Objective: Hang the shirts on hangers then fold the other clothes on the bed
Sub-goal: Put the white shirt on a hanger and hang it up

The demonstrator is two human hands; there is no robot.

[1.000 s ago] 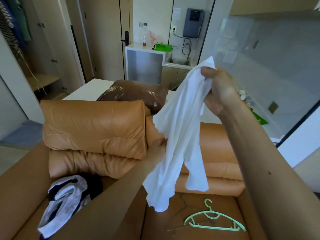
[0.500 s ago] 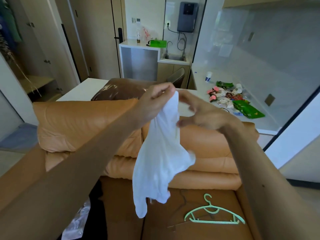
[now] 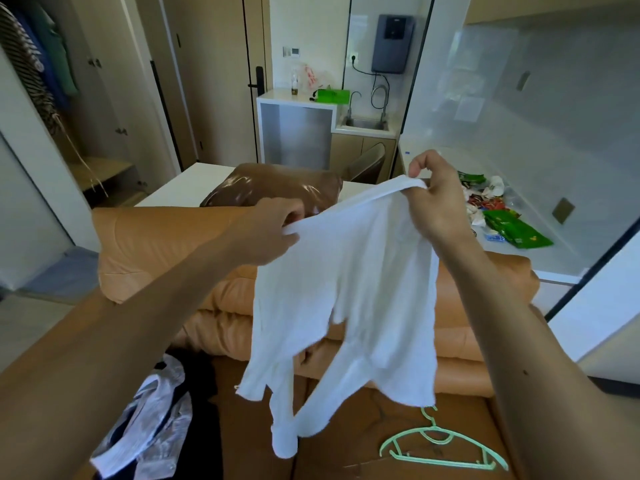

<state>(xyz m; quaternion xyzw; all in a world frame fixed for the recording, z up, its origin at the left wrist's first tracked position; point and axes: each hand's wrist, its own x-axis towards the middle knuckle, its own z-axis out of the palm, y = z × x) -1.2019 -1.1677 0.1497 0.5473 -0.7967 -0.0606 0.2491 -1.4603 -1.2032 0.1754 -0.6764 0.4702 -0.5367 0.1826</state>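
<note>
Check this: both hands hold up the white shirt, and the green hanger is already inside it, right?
Not quite. The head view shows the left hand and right hand holding up the white shirt, but the green hanger lies on the brown seat below it, not inside.

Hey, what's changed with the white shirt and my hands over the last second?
The right grip was holding the white shirt bunched at its top, with the left grip lower down. The left grip moved up to the top edge. Both now pinch that edge, drawn apart, spreading the shirt. The green hanger and the clothes pile stayed put.
</note>
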